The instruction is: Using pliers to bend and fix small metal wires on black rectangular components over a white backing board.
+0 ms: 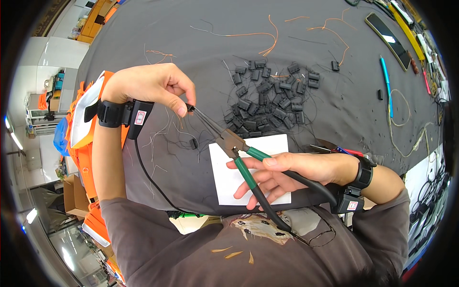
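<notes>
Pliers [231,142] are held in the right hand [299,174], its fingers half curled and loosely spread, its thumb laid on one of the two parted handles. Beneath them, a white sheet [272,144] is laid on the tabletop [143,43]. Beyond the sheet and to its left, a black piece [190,108] is pinched between the left hand's [160,88] thumb and forefinger, touching the pliers' tips; whether it is clamped there cannot be told. Farther off, black blocks [262,99] are heaped; past these, orange wires [251,34] are strewn.

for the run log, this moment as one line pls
left hand: pinching small black part; right hand: holding long-nosed pliers, tips at that part; nearby: black block pile, white sheet
</notes>
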Motion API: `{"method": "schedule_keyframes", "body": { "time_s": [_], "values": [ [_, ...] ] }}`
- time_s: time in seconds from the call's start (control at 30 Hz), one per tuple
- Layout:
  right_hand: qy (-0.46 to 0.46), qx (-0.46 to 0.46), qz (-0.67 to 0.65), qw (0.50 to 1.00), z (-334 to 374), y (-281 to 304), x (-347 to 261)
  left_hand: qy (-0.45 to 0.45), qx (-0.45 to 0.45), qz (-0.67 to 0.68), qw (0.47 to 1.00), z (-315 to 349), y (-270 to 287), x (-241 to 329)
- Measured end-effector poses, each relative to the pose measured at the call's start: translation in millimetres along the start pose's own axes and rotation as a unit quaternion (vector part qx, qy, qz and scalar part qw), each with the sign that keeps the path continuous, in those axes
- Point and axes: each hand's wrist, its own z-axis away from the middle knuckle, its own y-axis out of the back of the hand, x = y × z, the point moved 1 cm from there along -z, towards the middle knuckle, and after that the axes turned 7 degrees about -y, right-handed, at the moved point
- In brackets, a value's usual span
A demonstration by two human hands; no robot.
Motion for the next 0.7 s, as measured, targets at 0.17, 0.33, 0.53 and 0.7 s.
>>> {"method": "schedule_keyframes", "body": {
  "time_s": [0.17, 0.33, 0.53, 0.7],
  "values": [
    [-0.002, 0.008, 0.001, 1.0, -0.2, -0.5, -0.2, -0.015, 0.0, 0.05, 0.999, -1.8, -1.9, -3.1],
    [-0.009, 0.005, 0.008, 1.0, -0.8, 1.9, 2.1, -0.012, -0.011, 0.061, 0.998, -2.6, -1.7, -3.3],
    [-0.018, 0.017, -0.008, 1.0, -2.1, -1.0, 1.3, 0.004, -0.033, -0.104, 0.994, -9.8, 4.0, 26.9],
    [-0.014, 0.033, -0.009, 0.999, -1.3, 0.8, 4.1, -0.025, -0.009, -0.155, 0.988, -21.3, -5.7, 38.5]
  ]
}}
